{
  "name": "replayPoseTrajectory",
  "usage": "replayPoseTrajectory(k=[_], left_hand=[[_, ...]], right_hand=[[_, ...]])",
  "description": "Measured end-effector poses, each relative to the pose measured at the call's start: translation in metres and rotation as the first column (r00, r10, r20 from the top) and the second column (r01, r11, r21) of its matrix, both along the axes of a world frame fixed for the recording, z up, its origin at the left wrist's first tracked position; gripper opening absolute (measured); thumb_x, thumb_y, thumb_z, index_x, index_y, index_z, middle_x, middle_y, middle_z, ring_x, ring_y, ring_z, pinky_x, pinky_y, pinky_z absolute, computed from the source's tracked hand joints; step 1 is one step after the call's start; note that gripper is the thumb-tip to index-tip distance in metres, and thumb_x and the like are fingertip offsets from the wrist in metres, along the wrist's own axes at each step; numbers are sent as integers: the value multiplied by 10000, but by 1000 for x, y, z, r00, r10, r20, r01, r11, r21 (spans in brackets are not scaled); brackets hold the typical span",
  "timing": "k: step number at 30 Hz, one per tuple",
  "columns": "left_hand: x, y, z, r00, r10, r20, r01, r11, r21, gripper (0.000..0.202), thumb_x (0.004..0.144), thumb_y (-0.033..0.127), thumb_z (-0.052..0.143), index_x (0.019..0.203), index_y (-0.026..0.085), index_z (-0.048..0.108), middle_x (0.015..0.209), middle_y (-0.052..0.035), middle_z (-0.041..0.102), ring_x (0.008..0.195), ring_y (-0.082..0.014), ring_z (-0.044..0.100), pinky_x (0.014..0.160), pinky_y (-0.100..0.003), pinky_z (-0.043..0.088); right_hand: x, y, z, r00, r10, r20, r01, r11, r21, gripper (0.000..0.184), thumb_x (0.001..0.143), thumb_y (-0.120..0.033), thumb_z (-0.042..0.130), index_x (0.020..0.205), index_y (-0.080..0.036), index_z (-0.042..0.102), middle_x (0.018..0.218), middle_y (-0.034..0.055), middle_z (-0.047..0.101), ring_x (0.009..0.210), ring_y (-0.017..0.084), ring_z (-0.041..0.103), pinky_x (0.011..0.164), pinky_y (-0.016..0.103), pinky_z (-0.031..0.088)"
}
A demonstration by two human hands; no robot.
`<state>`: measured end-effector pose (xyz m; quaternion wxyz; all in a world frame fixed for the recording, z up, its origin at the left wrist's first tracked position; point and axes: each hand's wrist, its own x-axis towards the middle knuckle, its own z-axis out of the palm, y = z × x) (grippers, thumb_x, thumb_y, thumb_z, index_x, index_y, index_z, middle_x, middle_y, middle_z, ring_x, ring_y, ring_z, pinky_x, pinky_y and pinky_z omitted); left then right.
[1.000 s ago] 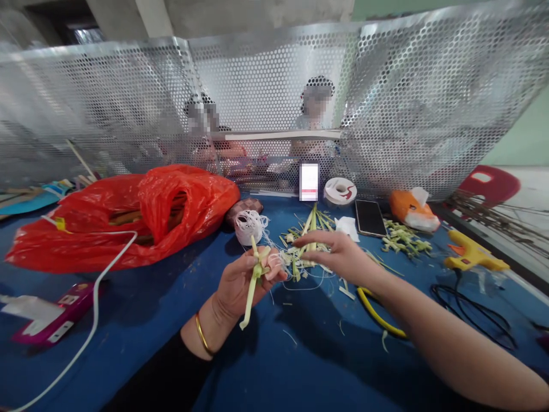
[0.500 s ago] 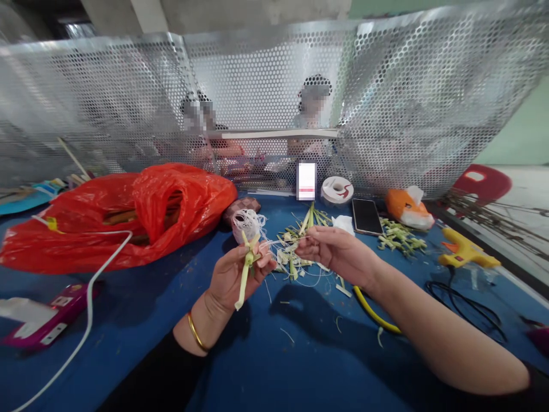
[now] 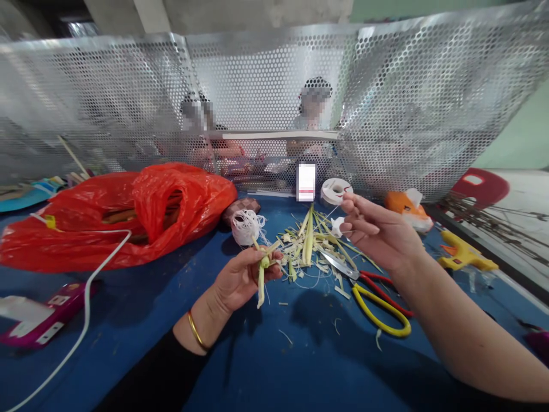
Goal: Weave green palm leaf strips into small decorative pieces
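My left hand (image 3: 240,276) is closed around a folded pale green leaf strip (image 3: 261,280), held a little above the blue table (image 3: 266,366). My right hand (image 3: 380,232) is raised to the right, thumb and fingers pinched on a thin white thread that runs back toward the leaf strip. A ball of white thread (image 3: 244,226) sits just behind my left hand. Between my hands lies a heap of cut green leaf scraps (image 3: 306,246). Scissors with red and yellow handles (image 3: 375,294) lie below my right hand.
A red plastic bag (image 3: 124,214) fills the left. A white cable (image 3: 81,320) and a pink device (image 3: 40,320) lie front left. A tape roll (image 3: 335,190), an orange object (image 3: 407,210) and a yellow glue gun (image 3: 465,252) stand right. Behind the perforated metal screen (image 3: 266,97) sit two people.
My right hand rose and moved right, drawing the thread taut and uncovering the scissors. My left hand with the leaf strip shifted slightly right and lower.
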<state>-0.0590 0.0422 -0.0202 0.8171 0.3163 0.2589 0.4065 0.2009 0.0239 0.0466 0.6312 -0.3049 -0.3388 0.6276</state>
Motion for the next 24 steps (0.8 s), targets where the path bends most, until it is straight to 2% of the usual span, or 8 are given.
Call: replayPoseTrajectory(k=[4, 9, 13, 17, 20, 24], left_hand=[[-1, 1, 1, 1000, 9, 7, -9, 1000, -18, 164, 638, 196, 778, 749, 97, 711, 765, -55, 717, 639, -163, 675, 678, -294, 599], [-4, 5, 0, 999, 52, 16, -51, 998, -25, 176, 630, 179, 779, 771, 103, 706, 769, -52, 718, 627, -158, 666, 668, -300, 605], [-4, 7, 2, 995, 91, 30, -90, 995, -47, 159, 649, 147, 750, 786, 77, 711, 739, -51, 707, 614, -148, 654, 648, -287, 608], [-1, 7, 6, 991, 133, 25, -131, 988, -79, 82, 665, 98, 708, 739, 66, 698, 716, -52, 693, 577, -133, 628, 602, -276, 606], [0, 8, 7, 984, 177, 14, -174, 977, -123, 39, 701, 72, 659, 724, 63, 688, 697, -60, 678, 560, -126, 615, 579, -256, 599], [-4, 12, 9, 968, 252, 14, -247, 956, -161, 127, 781, 58, 560, 744, 64, 681, 678, -71, 659, 576, -133, 627, 597, -252, 602]], right_hand=[[13, -2, 7, 994, -82, 67, 81, 997, 19, 211, 863, -199, 529, 885, -252, 732, 984, -40, 707, 395, 34, 182, 522, 201, 492], [22, -5, 12, 967, -137, 212, 121, 989, 89, 235, 836, -260, 537, 928, -278, 753, 1203, -6, 673, 436, 50, 270, 405, 224, 395], [28, -8, 18, 948, -201, 248, 162, 972, 167, 212, 804, -266, 581, 914, -294, 760, 1247, 0, 650, 462, 50, 318, 378, 226, 346], [37, -10, 24, 918, -289, 270, 230, 945, 230, 194, 807, -276, 602, 920, -278, 759, 1264, 33, 638, 485, 56, 387, 390, 250, 356], [43, -10, 26, 908, -354, 224, 304, 925, 229, 216, 822, -250, 580, 938, -245, 762, 1277, 63, 634, 526, 72, 461, 414, 261, 392], [50, -9, 27, 900, -399, 177, 358, 906, 225, 223, 825, -222, 584, 947, -207, 770, 1292, 82, 631, 599, 77, 526, 458, 241, 425]])
